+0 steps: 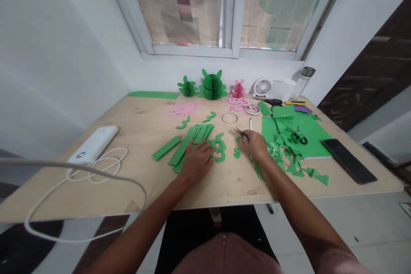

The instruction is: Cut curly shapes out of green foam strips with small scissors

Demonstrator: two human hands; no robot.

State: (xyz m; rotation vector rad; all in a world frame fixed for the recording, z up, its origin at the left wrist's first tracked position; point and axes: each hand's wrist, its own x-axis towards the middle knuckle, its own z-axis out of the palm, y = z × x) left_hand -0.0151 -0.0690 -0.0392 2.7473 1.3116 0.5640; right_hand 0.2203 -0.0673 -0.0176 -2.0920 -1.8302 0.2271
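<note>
My left hand (199,158) lies with its fingers spread over a fanned stack of green paper strips (189,141). Just right of its fingertips is a curly green paper cut-out (220,147). My right hand (255,143) is closed around a small dark tool (242,133) with two thin points slightly apart, aimed up and left; its exact kind is unclear. Small green paper pieces (236,152) lie beside that hand, partly hidden by it. A white pen-like stick (251,124) stands out just beyond it. Two wavy green cut-outs (183,123) lie farther back.
Green paper scraps (292,162) and a green sheet (316,137) spread right, near a phone (349,160). Pink cut-outs (184,109), green honeycomb figures (212,85), a fan (262,87) and a glass bottle (302,83) are behind. Left is a white power bank (94,143) with a looping cable.
</note>
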